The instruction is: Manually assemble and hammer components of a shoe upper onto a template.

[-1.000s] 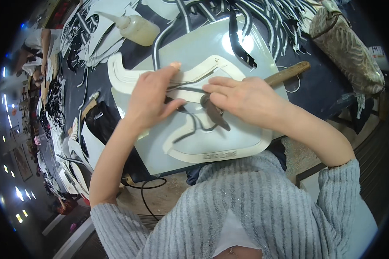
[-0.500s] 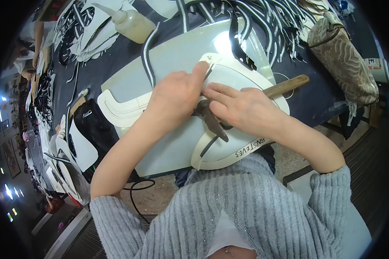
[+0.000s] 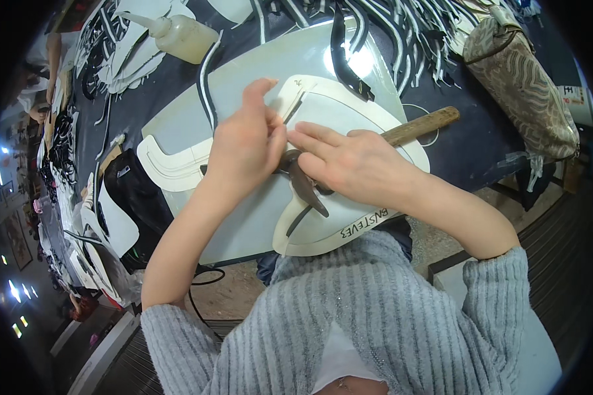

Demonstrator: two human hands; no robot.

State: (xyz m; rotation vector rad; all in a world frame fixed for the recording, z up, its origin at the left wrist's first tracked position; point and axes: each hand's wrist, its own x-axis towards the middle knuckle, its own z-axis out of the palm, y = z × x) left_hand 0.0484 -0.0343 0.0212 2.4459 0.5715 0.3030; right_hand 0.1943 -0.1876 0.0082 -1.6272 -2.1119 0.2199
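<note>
On the pale board (image 3: 244,217), both hands press flat fingers (none pinching) onto a white cutout (image 3: 369,125) beside the hammer (image 3: 415,128).

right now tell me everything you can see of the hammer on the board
The hammer lies flat on the cream cut piece over the pale board. Its light wooden handle runs up and right, its end over the dark tabletop. The dark metal head, with a tapering beak pointing down, sits between both hands; the right hand covers the neck, and the left hand touches the head's side.

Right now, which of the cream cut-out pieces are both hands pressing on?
The big curved piece on the grey board, under the hammer; the smaller one lies untouched left of it.
</note>
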